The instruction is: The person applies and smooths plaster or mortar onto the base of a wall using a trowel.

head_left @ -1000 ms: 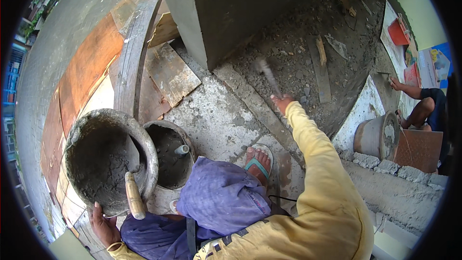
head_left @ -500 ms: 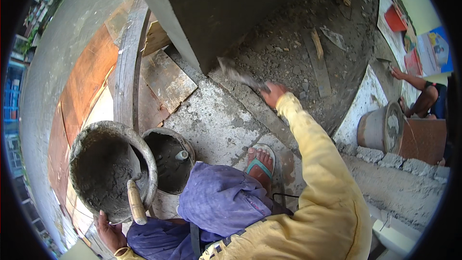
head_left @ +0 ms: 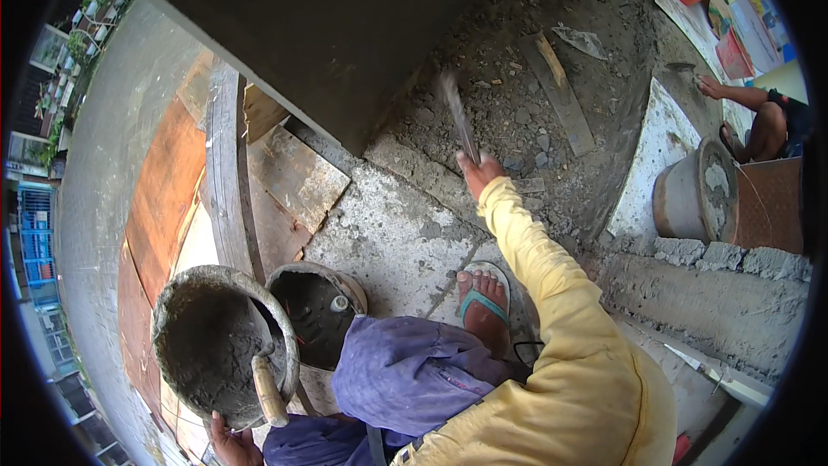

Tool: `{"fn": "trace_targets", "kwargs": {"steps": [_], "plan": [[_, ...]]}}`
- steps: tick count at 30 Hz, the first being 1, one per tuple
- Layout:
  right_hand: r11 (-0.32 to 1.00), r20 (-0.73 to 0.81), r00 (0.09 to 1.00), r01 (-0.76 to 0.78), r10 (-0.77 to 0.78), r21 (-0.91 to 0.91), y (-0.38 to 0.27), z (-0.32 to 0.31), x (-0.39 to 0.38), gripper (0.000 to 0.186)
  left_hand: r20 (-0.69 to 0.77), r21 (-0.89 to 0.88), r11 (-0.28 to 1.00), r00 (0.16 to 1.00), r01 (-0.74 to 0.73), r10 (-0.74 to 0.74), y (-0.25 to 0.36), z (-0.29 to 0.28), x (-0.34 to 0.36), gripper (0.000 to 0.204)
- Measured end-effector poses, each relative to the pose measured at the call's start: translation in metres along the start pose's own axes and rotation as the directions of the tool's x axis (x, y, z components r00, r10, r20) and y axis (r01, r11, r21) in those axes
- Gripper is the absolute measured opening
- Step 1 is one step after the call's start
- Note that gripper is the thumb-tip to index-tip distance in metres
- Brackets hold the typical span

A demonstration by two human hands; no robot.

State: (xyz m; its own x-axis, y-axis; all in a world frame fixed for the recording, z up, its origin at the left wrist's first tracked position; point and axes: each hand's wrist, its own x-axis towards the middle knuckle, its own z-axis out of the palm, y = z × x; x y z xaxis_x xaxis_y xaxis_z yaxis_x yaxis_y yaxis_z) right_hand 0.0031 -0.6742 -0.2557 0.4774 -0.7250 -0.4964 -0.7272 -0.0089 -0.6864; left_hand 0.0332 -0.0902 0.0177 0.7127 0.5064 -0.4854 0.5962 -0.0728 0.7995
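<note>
Ahead of me, toward the far right corner of the dirt patch [head_left: 504,134], I see a crumpled plastic scrap [head_left: 580,40] just beside a flat wooden strip [head_left: 569,112]. Past the patch's right edge lies a white board [head_left: 649,164], a grey bucket [head_left: 677,194] next to it; farther along are two red containers [head_left: 734,54] and a co-worker [head_left: 766,134]. On my left, orange-brown plywood [head_left: 168,181] borders the street [head_left: 129,121].

Building site: mortar bucket [head_left: 194,315], loose rubble [head_left: 509,116], raw grey wall [head_left: 285,26], scrap boards [head_left: 164,185].
</note>
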Motion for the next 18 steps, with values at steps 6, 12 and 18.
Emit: {"fn": "trace_targets", "kwargs": {"steps": [6, 12, 18], "plan": [[0.751, -0.441, 0.896, 0.324, -0.049, 0.575, -0.1, 0.042, 0.04, 0.044, 0.002, 0.003, 0.999, 0.999, -0.053, 0.052, -0.009, -0.008, 0.005, 0.023], [0.436, 0.334, 0.899, -0.432, 0.284, 0.79, -0.069, 0.131, 0.104, 0.039, 0.073, -0.004, 0.993, 0.99, -0.12, 0.12, -0.013, -0.016, 0.008, 0.027], [0.848, -0.138, 0.927, -0.249, 0.349, 0.468, 0.036, 0.122, 0.108, 0.045, -0.003, -0.073, 0.997, 1.0, -0.03, 0.029, -0.001, 0.011, -0.01, 0.023]]}}
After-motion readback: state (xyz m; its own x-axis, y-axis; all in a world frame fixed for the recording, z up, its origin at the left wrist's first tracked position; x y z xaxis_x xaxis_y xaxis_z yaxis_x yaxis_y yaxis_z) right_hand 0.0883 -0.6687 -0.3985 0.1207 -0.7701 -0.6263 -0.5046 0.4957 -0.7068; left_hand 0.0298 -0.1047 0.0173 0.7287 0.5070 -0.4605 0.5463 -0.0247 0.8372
